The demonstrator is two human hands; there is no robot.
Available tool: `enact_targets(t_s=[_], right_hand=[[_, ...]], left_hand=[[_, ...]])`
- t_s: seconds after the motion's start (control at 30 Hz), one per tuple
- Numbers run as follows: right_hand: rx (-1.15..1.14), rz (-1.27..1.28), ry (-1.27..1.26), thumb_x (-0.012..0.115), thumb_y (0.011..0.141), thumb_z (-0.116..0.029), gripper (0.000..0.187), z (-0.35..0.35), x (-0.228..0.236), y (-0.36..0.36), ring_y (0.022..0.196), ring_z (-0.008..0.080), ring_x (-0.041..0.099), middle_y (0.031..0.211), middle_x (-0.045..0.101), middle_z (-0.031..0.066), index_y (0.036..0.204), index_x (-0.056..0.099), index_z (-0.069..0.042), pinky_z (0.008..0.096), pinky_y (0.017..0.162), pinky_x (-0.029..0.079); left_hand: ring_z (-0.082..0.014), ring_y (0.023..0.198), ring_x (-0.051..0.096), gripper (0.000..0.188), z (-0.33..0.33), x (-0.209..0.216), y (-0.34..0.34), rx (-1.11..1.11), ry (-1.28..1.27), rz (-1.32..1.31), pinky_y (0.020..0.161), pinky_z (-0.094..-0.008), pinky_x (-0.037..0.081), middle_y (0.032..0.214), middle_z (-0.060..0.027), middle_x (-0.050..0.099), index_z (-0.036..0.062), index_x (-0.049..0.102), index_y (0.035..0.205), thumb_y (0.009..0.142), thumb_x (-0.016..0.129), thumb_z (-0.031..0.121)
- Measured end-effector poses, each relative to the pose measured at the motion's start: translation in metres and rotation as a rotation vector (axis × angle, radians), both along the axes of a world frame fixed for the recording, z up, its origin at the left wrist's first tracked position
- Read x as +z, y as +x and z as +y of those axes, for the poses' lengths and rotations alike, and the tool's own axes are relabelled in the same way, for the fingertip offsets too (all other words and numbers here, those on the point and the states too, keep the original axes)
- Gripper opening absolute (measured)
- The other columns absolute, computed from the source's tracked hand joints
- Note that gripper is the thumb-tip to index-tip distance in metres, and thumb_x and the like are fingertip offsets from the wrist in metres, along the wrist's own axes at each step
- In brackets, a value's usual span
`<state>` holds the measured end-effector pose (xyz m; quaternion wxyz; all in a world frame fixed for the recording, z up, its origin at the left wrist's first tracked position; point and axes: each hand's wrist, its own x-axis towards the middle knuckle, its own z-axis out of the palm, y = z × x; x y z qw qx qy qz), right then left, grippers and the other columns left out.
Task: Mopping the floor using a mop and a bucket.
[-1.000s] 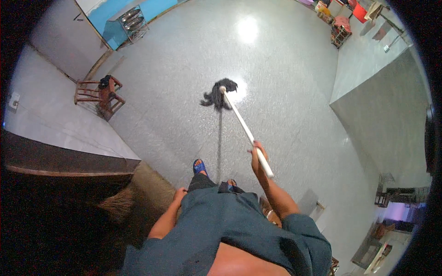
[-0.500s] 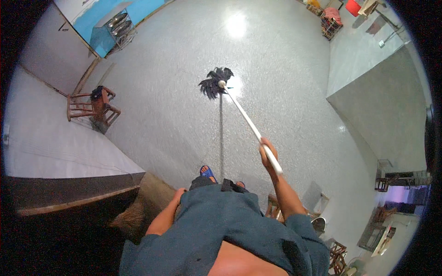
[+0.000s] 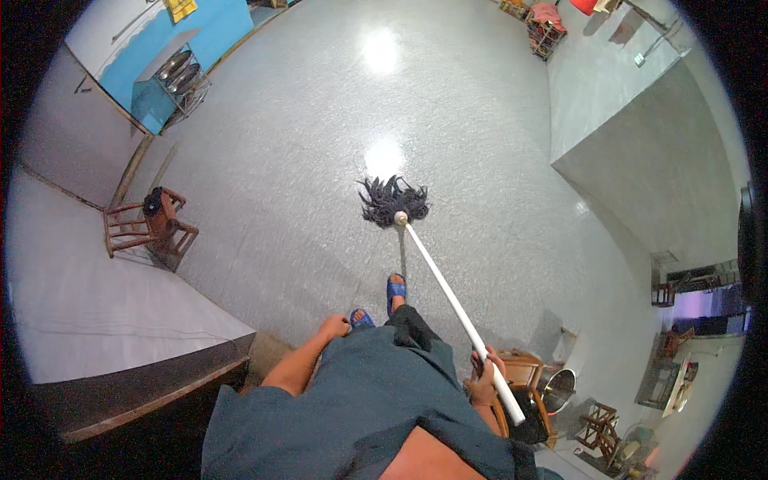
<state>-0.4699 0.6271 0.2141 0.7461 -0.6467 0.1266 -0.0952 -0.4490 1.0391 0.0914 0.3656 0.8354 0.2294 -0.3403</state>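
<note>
A mop (image 3: 453, 306) with a long white handle slants across the floor in front of me. Its dark, stringy head (image 3: 392, 202) lies on the grey floor, the strands fanned out on the far side. My right hand (image 3: 486, 374) is wrapped round the handle near its upper end, low beside my right hip. By my left hip hangs my left hand (image 3: 334, 326), away from the mop; its fingers are too small and unclear to read. My feet in blue sandals (image 3: 395, 290) show between me and the mop head.
A wooden chair (image 3: 164, 224) stands by the left wall. Farther back at left, a metal rack (image 3: 186, 84) holds round pans. Close on my right are a wooden chair (image 3: 522, 372) and a round metal basin (image 3: 558, 390). A grey partition (image 3: 652, 152) rises at right.
The mop head has come closer to me and swung slightly right. My right hand has drawn back toward my hip with the handle. One foot has stepped forward.
</note>
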Motion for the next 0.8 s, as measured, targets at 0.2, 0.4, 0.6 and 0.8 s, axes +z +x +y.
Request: enact_targets(t_s=[0.2,0.4,0.6,0.8], right_hand=[[0.11,0.131,0.098,0.047,0.09,-0.013,0.027,0.082,-0.001,0.131,0.097,0.0274,0.058,0.125,0.048,0.0175,0.114,0.049,-0.001,0.0358,0.084,0.05],[0.278,0.171,0.199,0.049,0.09,-0.02,0.035,0.17,-0.047,0.326,0.089,0.0254,0.062,0.115,0.051,0.0123,0.123,0.044,-0.01,0.0346,0.076,0.052],[0.305,0.197,0.298,0.056,0.088,-0.026,0.043,0.259,-0.029,0.39,0.082,0.0199,0.062,0.107,0.052,0.0101,0.125,0.041,-0.011,0.0289,0.07,0.05],[0.329,0.14,0.272,0.053,0.089,-0.016,0.036,0.232,-0.003,0.279,0.104,0.0209,0.051,0.115,0.044,0.0129,0.12,0.043,-0.002,0.034,0.077,0.055]], left_hand=[[-0.0283,0.085,0.063,0.027,-0.007,-0.027,-0.021,0.045,-0.071,-0.188,0.075,-0.0365,0.048,0.09,-0.0133,0.066,0.0111,0.067,0.094,0.073,0.059,0.026],[-0.0195,0.076,0.063,0.021,0.021,-0.038,-0.073,0.325,-0.205,-0.215,0.068,-0.0317,0.049,0.082,-0.0101,0.067,0.0057,0.067,0.092,0.076,0.059,0.018],[-0.0173,0.072,0.062,0.021,0.013,0.036,-0.035,0.523,-0.262,-0.267,0.065,-0.0299,0.048,0.076,-0.0095,0.065,0.0032,0.063,0.096,0.079,0.058,0.014],[-0.0189,0.079,0.062,0.024,-0.025,0.17,0.07,0.25,-0.152,-0.677,0.072,-0.0301,0.048,0.087,-0.0107,0.064,0.0038,0.06,0.102,0.081,0.058,0.015]])
